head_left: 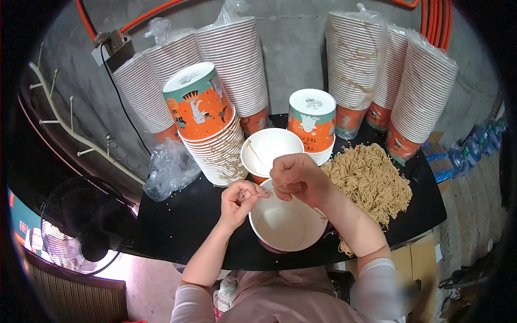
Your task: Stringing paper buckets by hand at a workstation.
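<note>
Over the near white-lined paper bucket [287, 230], my left hand [240, 202] pinches a thin tan cord between thumb and fingertips. My right hand [301, 178], fingers curled, holds the same cord a little higher and to the right. A short bit of cord shows at this bucket's right rim, partly hidden by my right forearm. Just behind stands a second paper bucket [278, 145], with a strand of cord lying across its open mouth. To the right of my right hand is a heap of cut tan cords [367, 181].
Left of the buckets stands a stack of printed paper buckets [212, 157] with cords hanging down its side, beside a crumpled plastic bag [169, 169]. A shorter inverted stack [312, 117] is behind. Bagged bucket stacks [355, 60] line the wall. A fan [83, 226] is at left.
</note>
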Demonstrator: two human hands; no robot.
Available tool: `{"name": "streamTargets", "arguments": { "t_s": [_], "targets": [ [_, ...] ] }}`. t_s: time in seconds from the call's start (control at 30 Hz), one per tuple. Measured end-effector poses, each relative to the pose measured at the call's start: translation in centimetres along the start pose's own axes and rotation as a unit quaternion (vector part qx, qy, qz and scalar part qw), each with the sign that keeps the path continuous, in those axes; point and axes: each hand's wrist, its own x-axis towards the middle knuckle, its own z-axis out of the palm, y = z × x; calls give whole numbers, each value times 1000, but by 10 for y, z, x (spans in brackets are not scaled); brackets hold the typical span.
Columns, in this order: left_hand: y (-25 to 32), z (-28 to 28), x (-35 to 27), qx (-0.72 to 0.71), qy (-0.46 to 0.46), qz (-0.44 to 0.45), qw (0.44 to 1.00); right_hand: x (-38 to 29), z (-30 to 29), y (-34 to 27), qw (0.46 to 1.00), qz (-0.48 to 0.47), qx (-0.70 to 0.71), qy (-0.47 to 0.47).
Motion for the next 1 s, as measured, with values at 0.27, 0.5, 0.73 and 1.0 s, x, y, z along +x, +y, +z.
{"name": "streamTargets", "arguments": {
  "t_s": [0.27, 0.5, 0.73, 1.0],
  "targets": [
    [-1, 3, -2, 34, 18, -62, 997, -8, 3, -4, 962, -10, -271, -18],
    [-7, 5, 6, 42, 30, -52, 997, -9, 5, -14, 983, 23, -185, 10],
    [-2, -2, 3, 8, -61, -34, 998, -11, 15, -21, 993, 3, -111, 37],
    [-1, -10, 9, 11, -110, 73, 991, -22, 6, -41, 995, -51, 59, 65]
  ]
}}
